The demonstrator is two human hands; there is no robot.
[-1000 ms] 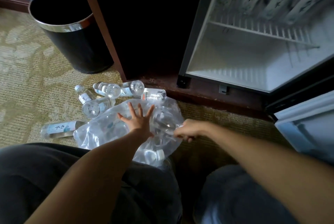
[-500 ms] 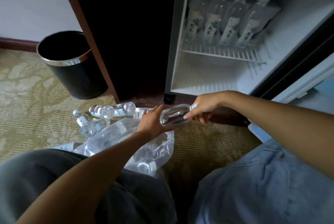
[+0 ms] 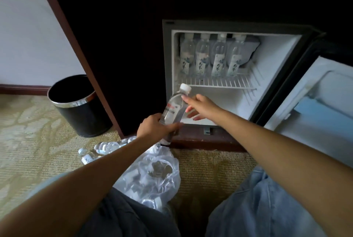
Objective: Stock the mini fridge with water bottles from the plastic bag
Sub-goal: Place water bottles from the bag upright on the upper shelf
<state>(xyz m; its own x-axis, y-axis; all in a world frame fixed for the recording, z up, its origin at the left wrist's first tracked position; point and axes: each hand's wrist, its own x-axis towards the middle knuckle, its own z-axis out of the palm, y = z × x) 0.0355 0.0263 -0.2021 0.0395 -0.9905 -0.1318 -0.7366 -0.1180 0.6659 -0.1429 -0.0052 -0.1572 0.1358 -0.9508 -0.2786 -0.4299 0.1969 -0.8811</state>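
Four bottles (image 3: 210,57) already stood along the back of the wire shelf (image 3: 219,83), so the front of it was free. Both hands shared one water bottle (image 3: 172,110) just outside the mini fridge (image 3: 275,76), cap up and tilted toward the opening. Left hand (image 3: 152,129) clenched round its base to carry the weight; right hand (image 3: 200,106) fingers (image 3: 186,99) loose near the neck, likely steering. Plastic bag (image 3: 152,177) lay on the carpet between my knees, within reach; spare bottles (image 3: 107,147) beside it.
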